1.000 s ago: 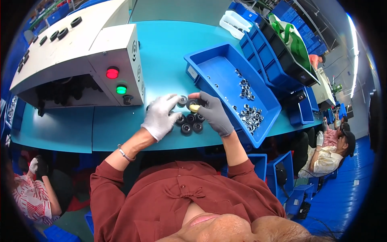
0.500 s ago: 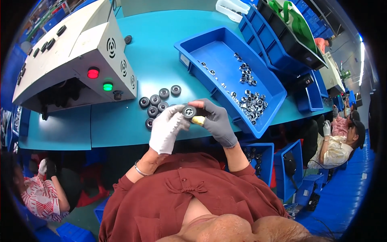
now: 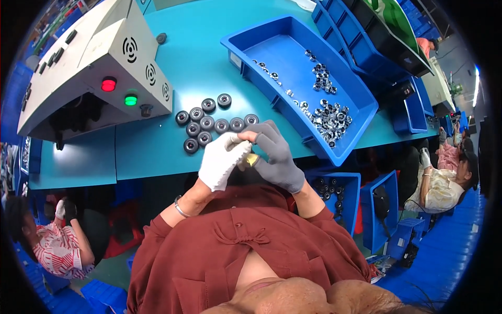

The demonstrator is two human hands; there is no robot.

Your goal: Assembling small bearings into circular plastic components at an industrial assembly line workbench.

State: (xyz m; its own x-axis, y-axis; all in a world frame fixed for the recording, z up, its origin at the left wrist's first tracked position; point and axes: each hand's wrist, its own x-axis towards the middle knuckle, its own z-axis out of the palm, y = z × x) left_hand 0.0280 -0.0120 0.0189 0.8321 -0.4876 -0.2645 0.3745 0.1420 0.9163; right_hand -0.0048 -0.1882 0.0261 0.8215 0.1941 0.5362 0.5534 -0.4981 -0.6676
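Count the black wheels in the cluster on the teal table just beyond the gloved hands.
11 black wheels: two farthest back; two to their left; a row of five ending by the right hand; two nearest, at left. It and the left hand may hide others.

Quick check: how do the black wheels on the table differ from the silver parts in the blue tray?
The black wheels look mostly dark and dull; the silver parts look shiny. The wheels lie on the teal table, the silver parts inside the blue tray. The wheels form one layer; the silver parts are partly heaped, partly scattered. Both are small and numerous.
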